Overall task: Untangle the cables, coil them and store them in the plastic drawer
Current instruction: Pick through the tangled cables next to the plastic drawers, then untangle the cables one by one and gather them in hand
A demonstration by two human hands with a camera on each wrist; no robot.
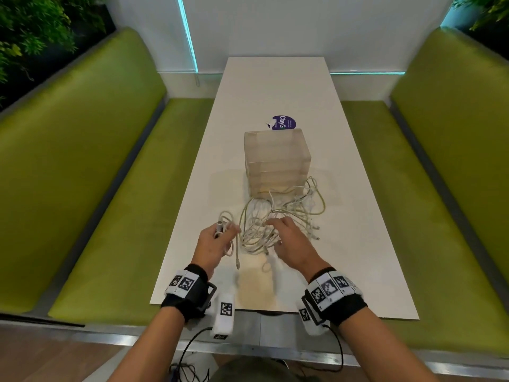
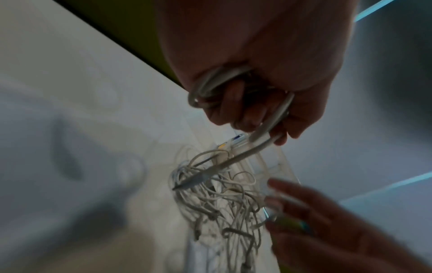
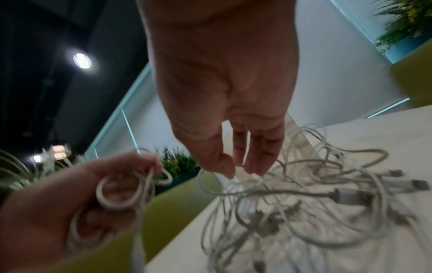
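Note:
A tangle of white cables (image 1: 278,216) lies on the white table (image 1: 358,244) just in front of a clear plastic drawer unit (image 1: 276,158). My left hand (image 1: 217,239) grips a partly coiled white cable (image 2: 210,88), wound in loops round its fingers, with one end hanging down (image 1: 237,260). The same coil (image 3: 121,194) shows in the right wrist view. My right hand (image 1: 286,238) hovers over the near edge of the tangle (image 3: 292,194), fingers (image 3: 254,157) extended and relaxed, holding nothing.
Green benches (image 1: 96,188) flank the long table on both sides. A purple round sticker (image 1: 283,123) lies behind the drawer unit. Plants (image 1: 33,31) stand at the back corners. Bare table surface extends beyond the drawer unit to the wall.

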